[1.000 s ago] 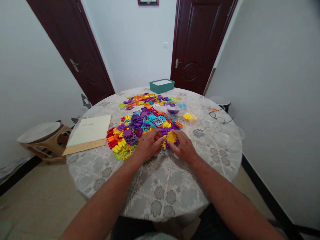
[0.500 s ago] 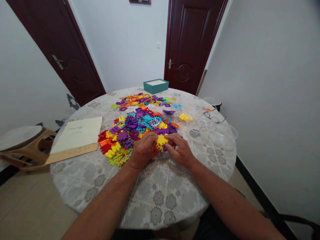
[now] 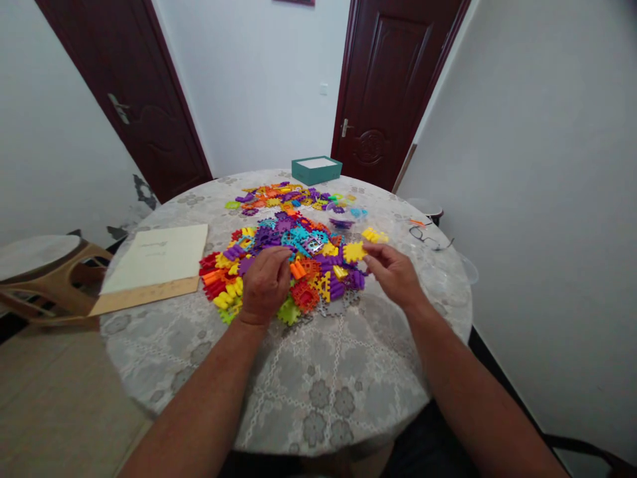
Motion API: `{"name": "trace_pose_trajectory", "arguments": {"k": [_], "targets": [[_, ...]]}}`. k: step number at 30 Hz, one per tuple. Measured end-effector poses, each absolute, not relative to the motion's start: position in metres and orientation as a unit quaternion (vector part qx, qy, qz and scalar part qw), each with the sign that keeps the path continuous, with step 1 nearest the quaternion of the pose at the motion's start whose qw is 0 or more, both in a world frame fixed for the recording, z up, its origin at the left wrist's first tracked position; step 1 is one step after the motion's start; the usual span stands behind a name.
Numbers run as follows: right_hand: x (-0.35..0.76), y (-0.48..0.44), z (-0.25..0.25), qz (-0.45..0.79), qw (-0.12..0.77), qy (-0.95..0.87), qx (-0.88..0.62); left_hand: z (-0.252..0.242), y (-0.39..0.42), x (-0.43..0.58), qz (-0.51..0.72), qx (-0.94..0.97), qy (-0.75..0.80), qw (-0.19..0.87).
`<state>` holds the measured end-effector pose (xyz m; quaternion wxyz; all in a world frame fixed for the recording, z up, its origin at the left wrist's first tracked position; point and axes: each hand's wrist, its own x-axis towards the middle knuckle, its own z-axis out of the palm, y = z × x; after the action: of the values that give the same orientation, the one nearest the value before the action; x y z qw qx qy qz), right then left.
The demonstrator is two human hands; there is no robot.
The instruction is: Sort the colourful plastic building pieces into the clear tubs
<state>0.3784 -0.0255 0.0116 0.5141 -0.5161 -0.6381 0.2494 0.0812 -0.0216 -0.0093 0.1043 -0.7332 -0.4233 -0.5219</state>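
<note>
Between the thumb and fingers of my right hand (image 3: 397, 269) is a flat yellow toothed building piece (image 3: 354, 252), held at its right edge over the right side of the heap. My left hand (image 3: 265, 284) is over the heap's left part, fingers drawn together; I cannot make out whether anything small is in them. Below both hands spreads a heap of plastic building pieces in purple, blue, red, orange, green and yellow. Close to my left fingertips lies an orange ribbed piece (image 3: 298, 269), with a red square piece (image 3: 304, 296) nearer me.
Farther back lies a second pile of pieces (image 3: 273, 202), with a green box (image 3: 317, 172) behind it. A yellow ribbed group (image 3: 374, 236), clear plastic containers and eyeglasses (image 3: 430, 239) lie to the right. A large paper sheet (image 3: 159, 255) overhangs the table's left edge.
My hands have moved apart. The right hand has carried the yellow piece to the right and slightly away from me; the left hand has let go of it and shifted left.
</note>
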Motion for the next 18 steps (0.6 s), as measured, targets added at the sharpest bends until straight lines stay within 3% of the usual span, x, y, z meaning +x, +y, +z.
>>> {"name": "trace_pose_trajectory", "arguments": {"k": [3, 7, 11, 14, 18], "targets": [[0.408, 0.006, 0.033, 0.039, 0.458, -0.663, -0.591, -0.009, -0.012, 0.065, -0.532, -0.699, -0.462, 0.123], [0.429, 0.054, 0.043, -0.091, 0.353, -0.651, -0.666, -0.015, -0.004, 0.060, -0.510, -0.704, -0.482, 0.112], [0.431, 0.075, 0.038, -0.128, 0.261, -0.619, -0.730, -0.018, -0.006, 0.065, -0.474, -0.733, -0.480, 0.089], [0.415, 0.061, 0.030, -0.131, 0.299, -0.640, -0.695, -0.017, -0.008, 0.068, -0.432, -0.772, -0.462, 0.066], [0.367, 0.027, 0.009, 0.001, 0.356, -0.742, -0.568, -0.021, -0.007, 0.071, -0.356, -0.814, -0.456, 0.043]]}}
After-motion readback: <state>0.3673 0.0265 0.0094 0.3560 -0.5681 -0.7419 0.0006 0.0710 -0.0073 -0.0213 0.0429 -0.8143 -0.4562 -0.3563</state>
